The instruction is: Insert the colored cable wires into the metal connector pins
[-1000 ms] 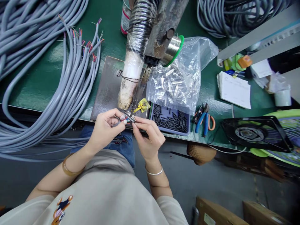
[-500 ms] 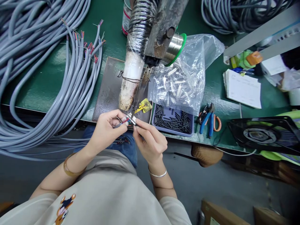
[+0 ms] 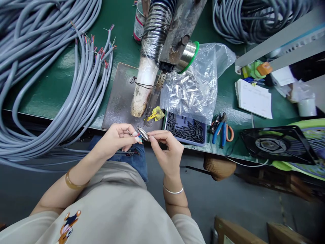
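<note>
In front of the table's edge, my left hand pinches the stripped end of a grey cable, whose thin coloured wires poke out past the fingertips. My right hand holds one end of a small metal multi-pin connector between thumb and fingers. The connector lies tilted, its row of pins close to the wire ends; whether any wire is joined to it I cannot tell. Just beyond it, a soldering iron points down from a clamp, its tip by a yellow piece of sponge.
Grey cables with stripped ends lie at left. A solder spool, a plastic bag of connectors and a purple tray of small black parts stand right of the iron. Further right are pliers, papers and a fan.
My right hand has shifted slightly right and the connector has turned, showing more of its pin row. My left hand keeps hold of the wires. The whole view has shifted a little.
</note>
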Available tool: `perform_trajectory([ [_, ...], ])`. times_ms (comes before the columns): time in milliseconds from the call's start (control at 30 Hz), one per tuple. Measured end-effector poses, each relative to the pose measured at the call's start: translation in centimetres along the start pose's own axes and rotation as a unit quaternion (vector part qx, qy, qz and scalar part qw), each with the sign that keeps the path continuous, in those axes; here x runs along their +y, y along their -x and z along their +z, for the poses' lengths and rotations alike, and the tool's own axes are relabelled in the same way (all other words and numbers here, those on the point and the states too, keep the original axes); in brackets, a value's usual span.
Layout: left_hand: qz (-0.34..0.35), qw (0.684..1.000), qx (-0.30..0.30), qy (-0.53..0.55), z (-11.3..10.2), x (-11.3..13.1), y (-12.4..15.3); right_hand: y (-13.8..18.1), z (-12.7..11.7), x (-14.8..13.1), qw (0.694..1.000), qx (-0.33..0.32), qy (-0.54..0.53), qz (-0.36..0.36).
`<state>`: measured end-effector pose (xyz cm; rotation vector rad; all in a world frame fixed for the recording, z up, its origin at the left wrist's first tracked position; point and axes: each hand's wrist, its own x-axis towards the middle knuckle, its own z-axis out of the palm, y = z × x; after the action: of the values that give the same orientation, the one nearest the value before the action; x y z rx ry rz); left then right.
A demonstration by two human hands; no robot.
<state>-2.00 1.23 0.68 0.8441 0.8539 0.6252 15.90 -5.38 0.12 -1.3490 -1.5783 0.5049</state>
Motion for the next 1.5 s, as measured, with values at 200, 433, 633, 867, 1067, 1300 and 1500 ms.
perform_trajectory([
  [200,0.027,0.998,0.047,-0.024,0.3,-0.9,0.4,0.6,0.7,-0.1,0.991,0.028,0.077,-0.104],
  [433,0.002,0.999,0.017,-0.028,0.5,-0.5,0.7,0.6,1.2,0.4,0.973,0.060,0.128,-0.182],
  [633,0.012,0.999,0.026,-0.015,0.3,-0.4,0.7,0.5,0.7,0.4,0.998,0.022,0.019,-0.048],
  [867,-0.008,0.999,0.027,-0.019,0.6,-0.6,0.9,0.4,-0.7,-0.2,0.999,-0.027,-0.009,-0.035],
  [1067,0.015,0.999,0.042,-0.004,0.5,-0.9,0.8,1.2,-0.5,0.6,0.974,0.210,0.031,-0.077],
  [1300,0.046,0.998,0.047,-0.008,0.2,-1.4,0.4,1.3,-0.1,0.8,0.976,0.132,0.111,-0.130],
  [1500,0.071,0.996,0.048,-0.017,0.2,-1.2,0.0,0.8,1.3,0.7,0.985,0.068,0.100,-0.124],
])
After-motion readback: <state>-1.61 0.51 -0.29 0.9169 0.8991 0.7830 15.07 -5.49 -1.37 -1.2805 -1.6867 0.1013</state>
